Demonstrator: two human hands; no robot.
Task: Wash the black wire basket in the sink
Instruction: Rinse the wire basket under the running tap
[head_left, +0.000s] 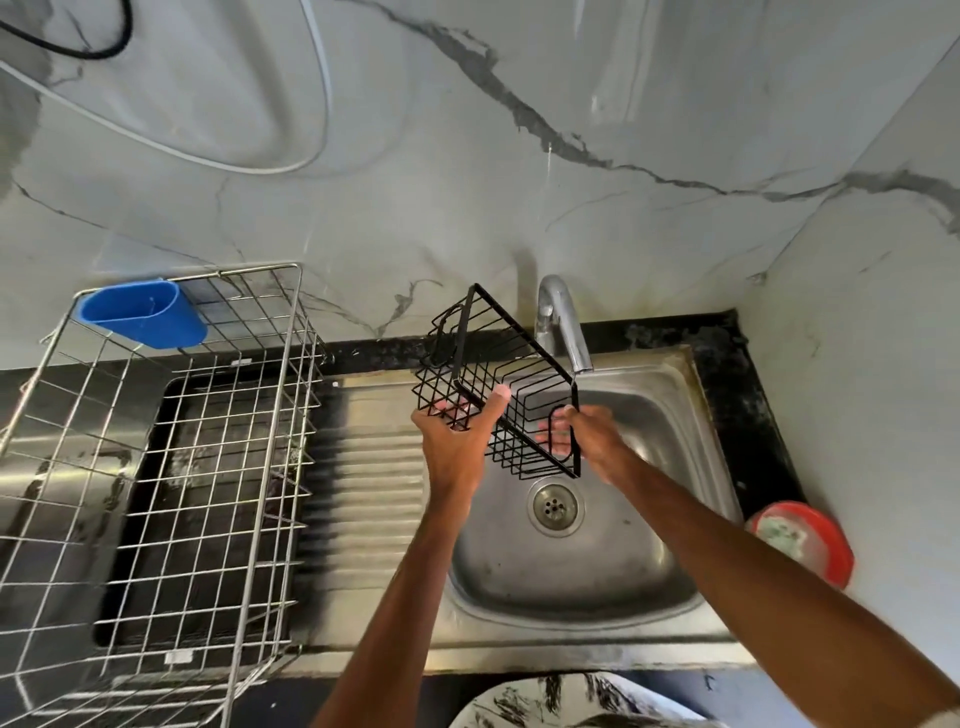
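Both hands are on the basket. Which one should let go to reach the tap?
Probably the right hand: it sits just below the tap, while the left hand grips the black wire basket with its thumb over the rim.

The wire basket (498, 384) is held above the sink (675, 415), left hand (457, 431) at its 8 o'clock, right hand (582, 436) at 4. From the drain (555, 506), the tap (563, 322) is at 12 o'clock, the dish rack (171, 441) at 9, a tub (802, 540) at 3. A cup (143, 314) sits on the rack's far rim.
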